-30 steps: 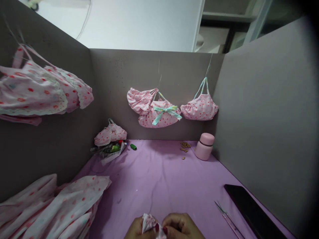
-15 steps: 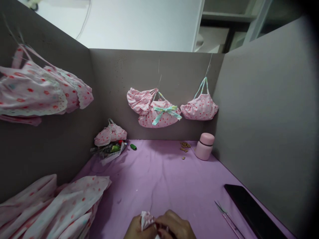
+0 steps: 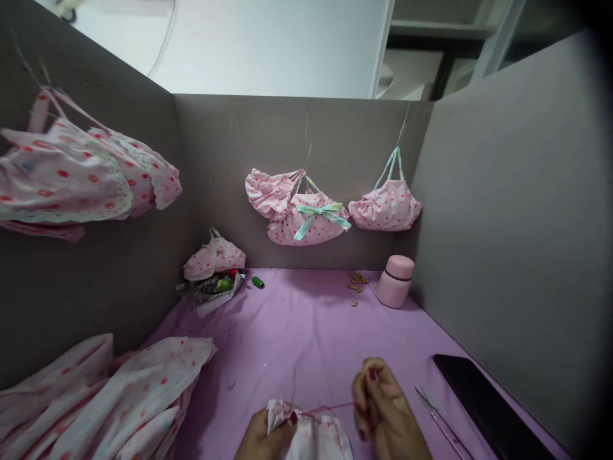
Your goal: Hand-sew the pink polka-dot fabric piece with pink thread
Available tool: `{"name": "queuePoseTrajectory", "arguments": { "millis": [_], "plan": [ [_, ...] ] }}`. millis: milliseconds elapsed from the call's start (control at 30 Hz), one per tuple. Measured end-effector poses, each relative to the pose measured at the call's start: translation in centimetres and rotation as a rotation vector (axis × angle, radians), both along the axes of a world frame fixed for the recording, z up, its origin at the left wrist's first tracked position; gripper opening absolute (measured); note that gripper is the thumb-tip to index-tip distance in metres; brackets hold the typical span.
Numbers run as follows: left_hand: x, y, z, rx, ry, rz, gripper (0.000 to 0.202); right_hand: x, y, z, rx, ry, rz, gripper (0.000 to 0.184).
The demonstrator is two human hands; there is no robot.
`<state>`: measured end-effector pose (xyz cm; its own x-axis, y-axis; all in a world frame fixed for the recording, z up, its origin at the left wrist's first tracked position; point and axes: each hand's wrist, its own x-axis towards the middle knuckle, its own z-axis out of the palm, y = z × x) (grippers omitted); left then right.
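At the bottom edge, my left hand (image 3: 263,437) pinches a small gathered piece of white, pink-dotted fabric (image 3: 306,434). A red thread (image 3: 330,407) runs taut from the fabric to my right hand (image 3: 383,409), which is closed in a pinch on the thread's end a little above and right of the fabric. Whether a needle is in the fingers is too small to tell. Both hands are over the purple cloth-covered table (image 3: 311,332).
Thread snips (image 3: 438,418) and a black phone (image 3: 483,402) lie at the right. A pink flask (image 3: 395,281) stands at the back. Dotted fabric pieces (image 3: 110,396) are piled at left. Small pink fabric bags (image 3: 299,211) hang on the grey partition.
My right hand has moved up and right away from the fabric, drawing the red thread out taut. The left hand stays on the fabric.
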<state>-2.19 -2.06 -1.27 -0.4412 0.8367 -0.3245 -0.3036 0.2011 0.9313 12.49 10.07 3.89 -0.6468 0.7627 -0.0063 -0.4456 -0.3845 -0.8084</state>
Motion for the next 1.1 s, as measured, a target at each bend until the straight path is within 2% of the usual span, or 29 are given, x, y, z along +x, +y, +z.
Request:
{"name": "queuePoseTrajectory", "arguments": {
  "millis": [100, 200, 367, 500, 600, 700, 733, 800, 867, 933, 1000, 1100],
  "plan": [
    [0.0, -0.2, 0.2, 0.038, -0.030, 0.030, 0.041, 1.6, 2.5, 1.1, -0.242, 0.155, -0.089, 0.036],
    [0.1, -0.3, 0.7, 0.040, -0.037, 0.042, 0.037, 3.3, 4.8, 1.6, -0.348, 0.389, -0.087, 0.034],
    [0.1, -0.2, 0.6, 0.054, -0.043, 0.070, 0.040, 4.8, 6.5, 2.0, -0.419, 0.654, -0.041, 0.027],
    [0.0, -0.1, 0.3, 0.023, -0.015, 0.080, 0.035, 5.7, 6.8, 2.6, -0.448, 0.717, -0.062, 0.025],
    [0.1, -0.2, 0.8, 0.036, -0.012, 0.062, 0.031, 6.2, 7.2, 2.7, -0.410, 0.724, -0.084, 0.024],
    [0.2, -0.4, 1.7, 0.043, -0.010, 0.039, 0.025, 5.7, 6.7, 2.2, -0.339, 0.581, -0.047, 0.018],
    [0.2, -0.5, 1.9, 0.040, -0.010, 0.033, 0.024, 5.1, 6.1, 1.8, -0.300, 0.472, -0.018, 0.019],
    [0.3, -0.5, 2.0, 0.035, -0.001, 0.029, 0.024, 3.3, 4.4, 0.7, -0.188, 0.167, 0.070, 0.036],
    [0.3, -0.5, 1.9, 0.052, -0.006, 0.026, 0.029, 1.3, 2.3, -0.5, -0.003, -0.145, 0.181, 0.042],
    [0.3, -0.4, 1.5, 0.085, -0.025, -0.009, 0.036, -0.5, 0.4, -1.5, 0.173, -0.355, 0.312, 0.045],
    [0.4, -0.3, 1.0, 0.108, -0.039, -0.041, 0.044, -1.5, -0.8, -2.3, 0.335, -0.457, 0.352, 0.033],
    [0.3, -0.2, 0.0, 0.086, 0.000, -0.004, 0.051, -1.7, -1.1, -2.9, 0.495, -0.505, 0.325, 0.033]
  ]
}}
